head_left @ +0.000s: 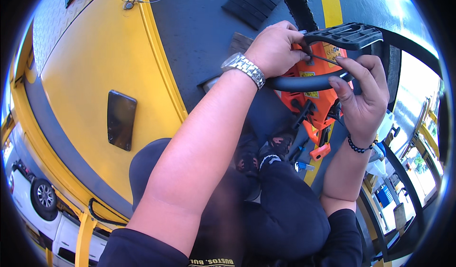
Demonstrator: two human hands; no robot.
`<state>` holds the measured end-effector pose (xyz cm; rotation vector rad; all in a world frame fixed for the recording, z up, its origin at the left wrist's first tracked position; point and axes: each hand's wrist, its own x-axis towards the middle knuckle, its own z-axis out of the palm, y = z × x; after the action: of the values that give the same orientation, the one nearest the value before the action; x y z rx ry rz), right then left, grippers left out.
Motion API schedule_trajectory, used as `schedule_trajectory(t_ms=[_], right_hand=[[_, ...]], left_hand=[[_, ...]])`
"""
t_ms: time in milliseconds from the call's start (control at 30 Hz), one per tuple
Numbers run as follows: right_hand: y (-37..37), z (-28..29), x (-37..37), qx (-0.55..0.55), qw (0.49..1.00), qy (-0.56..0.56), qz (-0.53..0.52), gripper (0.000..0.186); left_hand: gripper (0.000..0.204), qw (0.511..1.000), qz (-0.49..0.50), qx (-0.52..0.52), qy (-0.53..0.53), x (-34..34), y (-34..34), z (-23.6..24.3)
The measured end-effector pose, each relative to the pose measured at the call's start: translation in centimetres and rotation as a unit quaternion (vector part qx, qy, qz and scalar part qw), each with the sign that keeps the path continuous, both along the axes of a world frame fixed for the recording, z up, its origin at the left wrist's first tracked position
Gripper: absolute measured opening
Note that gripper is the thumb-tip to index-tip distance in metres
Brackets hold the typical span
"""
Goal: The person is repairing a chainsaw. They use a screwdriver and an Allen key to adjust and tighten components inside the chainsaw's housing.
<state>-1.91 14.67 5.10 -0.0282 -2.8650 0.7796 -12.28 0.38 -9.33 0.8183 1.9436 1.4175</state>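
Chainsaw (327,103) points lengthwise forward, bar (299,5) leaning left; right hand (368,98) pinches a rod (327,59), left hand's (271,51) grip unclear.

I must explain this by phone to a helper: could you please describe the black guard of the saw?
Find the orange saw beside the right hand. Its black guard sits higher in the picture than the dark handle. That handle is a smooth, curved bar; the guard is broad, with grille-like openings.

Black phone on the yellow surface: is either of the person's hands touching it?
No, the phone lies apart from the left hand and right hand, which are both at the orange chainsaw.
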Motion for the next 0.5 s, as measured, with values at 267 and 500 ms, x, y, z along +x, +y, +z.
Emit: schedule_trajectory(t_ms=[267, 500], right_hand=[[-1.4, -0.7, 0.0, -0.078, 0.992, -0.007, -0.098, 0.013], [-3.5, 0.3, -0.1, -0.186, 0.946, -0.042, -0.262, 0.018]], left_hand=[[0.016, 1.000, -0.001, -0.006, -0.003, 0.0, 0.0, 0.1], [0.014, 1.000, 0.007, -0.007, 0.009, 0.1, -0.1, 0.3]])
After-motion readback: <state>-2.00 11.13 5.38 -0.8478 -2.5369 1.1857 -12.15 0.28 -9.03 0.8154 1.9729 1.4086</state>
